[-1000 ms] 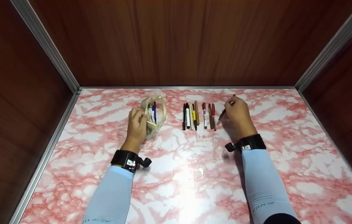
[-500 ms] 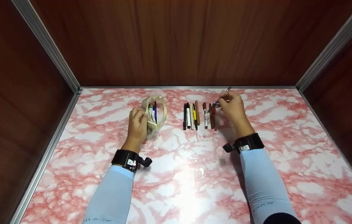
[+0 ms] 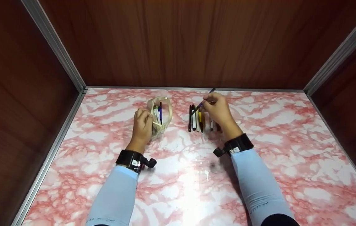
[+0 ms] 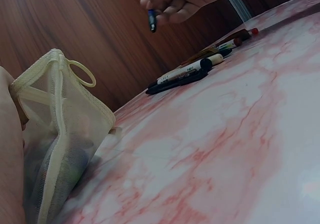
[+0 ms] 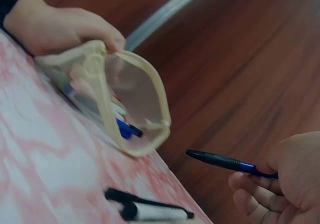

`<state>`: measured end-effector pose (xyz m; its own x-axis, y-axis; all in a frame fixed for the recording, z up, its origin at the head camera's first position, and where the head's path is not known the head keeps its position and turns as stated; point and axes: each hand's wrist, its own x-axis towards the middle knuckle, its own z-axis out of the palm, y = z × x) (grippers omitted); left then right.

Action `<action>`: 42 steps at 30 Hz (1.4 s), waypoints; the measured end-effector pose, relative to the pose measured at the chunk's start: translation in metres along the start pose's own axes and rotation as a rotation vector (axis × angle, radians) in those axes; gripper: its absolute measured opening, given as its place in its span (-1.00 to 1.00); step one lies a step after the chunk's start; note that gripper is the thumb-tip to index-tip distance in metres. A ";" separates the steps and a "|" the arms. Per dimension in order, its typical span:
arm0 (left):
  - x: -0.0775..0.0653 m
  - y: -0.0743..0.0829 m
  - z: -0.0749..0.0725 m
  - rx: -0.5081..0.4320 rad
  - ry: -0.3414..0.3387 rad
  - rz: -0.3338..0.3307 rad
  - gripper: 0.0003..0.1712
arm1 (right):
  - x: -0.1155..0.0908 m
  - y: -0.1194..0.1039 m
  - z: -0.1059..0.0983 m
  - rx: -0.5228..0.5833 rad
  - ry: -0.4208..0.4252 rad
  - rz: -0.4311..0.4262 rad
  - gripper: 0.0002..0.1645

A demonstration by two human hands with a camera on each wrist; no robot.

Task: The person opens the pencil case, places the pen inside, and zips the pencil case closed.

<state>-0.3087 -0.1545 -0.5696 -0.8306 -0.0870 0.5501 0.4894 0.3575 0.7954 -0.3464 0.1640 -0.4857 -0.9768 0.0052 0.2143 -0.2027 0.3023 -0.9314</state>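
My left hand (image 3: 141, 127) grips the near-left side of a cream mesh pencil pouch (image 3: 170, 110), keeping its zipped mouth spread. Inside lie several pens, a blue pen (image 5: 127, 128) and a white marker among them. My right hand (image 3: 220, 110) pinches a blue pen with a black grip (image 5: 215, 159) between thumb and fingers, tilted and raised over the row of pens. In the right wrist view its dark tip points toward the pouch mouth. The thumb side of the left hand is partly hidden behind the mesh in that view.
A row of pens lies right of the pouch: a black pen (image 3: 190, 121), a white marker (image 3: 194, 122), a yellow-and-black pen (image 3: 200, 119) and others, some hidden under my right hand. Wooden panels (image 3: 178, 44) enclose the pink-and-white marbled table (image 3: 178, 188) at the back and sides.
My right hand has lifted the blue pen from the right end of the row and carried it left over the other pens. My left hand stays on the pouch.
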 end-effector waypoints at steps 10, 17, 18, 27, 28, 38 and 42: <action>0.001 -0.001 0.001 -0.009 -0.003 -0.012 -0.80 | 0.000 -0.013 0.044 -0.001 -0.083 -0.003 -0.83; 0.001 -0.002 0.000 -0.006 0.013 0.019 -0.80 | 0.003 -0.018 0.075 0.019 -0.147 0.004 -0.88; 0.001 -0.002 0.000 -0.008 0.013 0.020 -0.79 | 0.003 -0.019 0.079 0.021 -0.157 0.008 -0.90; 0.001 -0.003 0.001 -0.025 0.006 0.014 -0.80 | -0.003 -0.028 0.114 -0.125 -0.254 -0.018 -0.81; 0.001 -0.003 0.000 -0.025 0.003 0.017 -0.80 | -0.004 -0.030 0.117 -0.133 -0.275 -0.022 -0.80; 0.002 -0.004 -0.001 -0.058 0.046 0.039 -0.80 | -0.006 -0.040 0.138 -0.185 -0.413 -0.074 -0.79; 0.001 -0.004 0.000 -0.066 0.059 0.047 -0.79 | -0.008 -0.040 0.133 -0.188 -0.423 -0.073 -0.77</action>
<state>-0.3117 -0.1562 -0.5720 -0.7899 -0.1269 0.6000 0.5458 0.3009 0.7821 -0.3398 0.0246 -0.4893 -0.9110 -0.3997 0.1020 -0.2939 0.4553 -0.8405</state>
